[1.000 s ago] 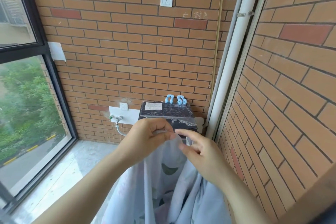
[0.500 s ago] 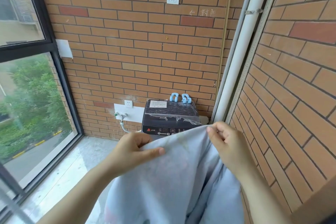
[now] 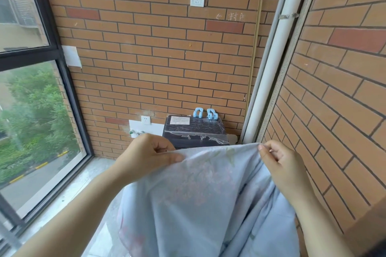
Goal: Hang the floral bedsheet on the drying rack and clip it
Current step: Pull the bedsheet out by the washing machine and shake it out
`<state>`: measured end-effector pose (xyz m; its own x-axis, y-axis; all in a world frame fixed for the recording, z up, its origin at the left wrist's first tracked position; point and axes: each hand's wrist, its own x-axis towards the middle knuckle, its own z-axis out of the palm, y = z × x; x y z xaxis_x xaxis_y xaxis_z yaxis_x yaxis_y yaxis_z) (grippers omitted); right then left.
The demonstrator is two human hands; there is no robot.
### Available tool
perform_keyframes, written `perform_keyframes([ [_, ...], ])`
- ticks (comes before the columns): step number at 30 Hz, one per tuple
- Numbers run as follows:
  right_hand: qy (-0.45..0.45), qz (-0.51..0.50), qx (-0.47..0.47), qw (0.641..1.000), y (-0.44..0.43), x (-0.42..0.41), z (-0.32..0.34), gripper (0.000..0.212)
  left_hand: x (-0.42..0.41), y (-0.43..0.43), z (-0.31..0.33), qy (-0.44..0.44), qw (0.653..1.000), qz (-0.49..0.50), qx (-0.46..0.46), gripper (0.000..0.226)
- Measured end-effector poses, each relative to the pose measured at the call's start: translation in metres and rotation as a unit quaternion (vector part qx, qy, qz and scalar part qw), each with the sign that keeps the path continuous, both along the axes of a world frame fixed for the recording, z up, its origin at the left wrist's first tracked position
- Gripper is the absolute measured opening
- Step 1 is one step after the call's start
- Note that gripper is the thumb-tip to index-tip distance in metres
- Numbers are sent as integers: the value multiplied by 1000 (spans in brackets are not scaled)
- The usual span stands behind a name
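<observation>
Two pinch grips along the sheet [image 3: 208, 194] top edge, left hand [image 3: 146, 156] and right hand [image 3: 279, 162] each curled on the hem, cloth spread between and hanging near. No rack in view. Risk: slack hem slipping from a thin pinch, or trailing cloth dragging the floor [image 3: 69, 190]; clips [image 3: 205, 113] far off on the washer [image 3: 194, 131]

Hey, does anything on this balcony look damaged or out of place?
The clear film on the dark appliance is torn and peeling along its front. Two blue clips sit on its back edge, not on the bedsheet.
</observation>
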<state>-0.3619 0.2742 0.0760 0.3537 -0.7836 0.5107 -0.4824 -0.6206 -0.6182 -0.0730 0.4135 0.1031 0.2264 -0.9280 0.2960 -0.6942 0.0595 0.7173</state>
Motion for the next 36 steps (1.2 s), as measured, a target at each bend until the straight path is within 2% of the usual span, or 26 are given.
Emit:
perform_keyframes([
  [4,32,7,4,999,1,-5,-8,24,-3,-9,10,8,996,61,-69,17],
  [6,38,13,20,999,3,-4,-13,21,-4,-15,15,-16,991,82,-103,16],
  [11,56,-8,59,997,8,0,-17,10,-13,-22,25,-47,992,56,-99,12],
  [12,53,-5,67,996,13,3,-16,14,-17,-23,27,-52,993,42,-96,11],
  [15,13,72,78,994,35,20,-5,45,-33,-25,29,-80,993,-4,-82,8],
  [18,-16,166,128,978,47,41,4,52,-49,-27,31,-104,991,-41,-79,7],
  [20,-8,215,157,964,48,52,4,43,-53,-28,32,-113,988,-70,-73,7],
  [22,-3,227,153,962,48,58,-2,13,-54,-26,34,-115,987,-100,-59,10],
  [24,-1,210,135,968,43,57,-8,32,-52,-23,35,-105,988,-109,-42,8],
  [27,-7,158,98,983,37,50,-6,22,-38,-19,27,-101,990,-97,18,17],
  [30,-32,109,65,991,29,43,1,24,-18,-14,10,-109,987,-86,82,27],
  [32,-33,86,50,994,22,40,7,23,-7,-10,1,-91,990,-63,90,34],
  [36,-41,56,29,997,9,34,15,32,10,-4,-4,-65,997,-1,49,16],
])
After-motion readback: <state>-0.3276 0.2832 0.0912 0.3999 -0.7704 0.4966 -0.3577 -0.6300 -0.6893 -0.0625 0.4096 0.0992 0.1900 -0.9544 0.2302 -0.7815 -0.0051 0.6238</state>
